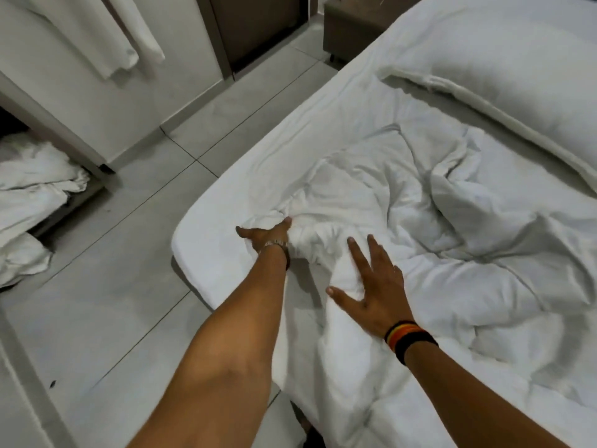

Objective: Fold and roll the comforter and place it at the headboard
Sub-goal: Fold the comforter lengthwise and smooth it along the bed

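A white comforter (436,240) lies crumpled across the near part of the bed (206,263), with one end hanging over the bed's front edge. My left hand (268,236), with a metal bracelet on the wrist, is closed on a bunched fold of the comforter near the bed's corner. My right hand (371,286), with a striped wristband, lies flat on the comforter with its fingers spread, holding nothing. A white pillow (504,82) rests at the far right toward the head of the bed.
Grey tiled floor (129,253) runs along the bed's left side. A heap of white linen (35,202) lies at the left under a shelf. White cloth hangs on the wall at top left. A dark nightstand (345,24) stands at the far end.
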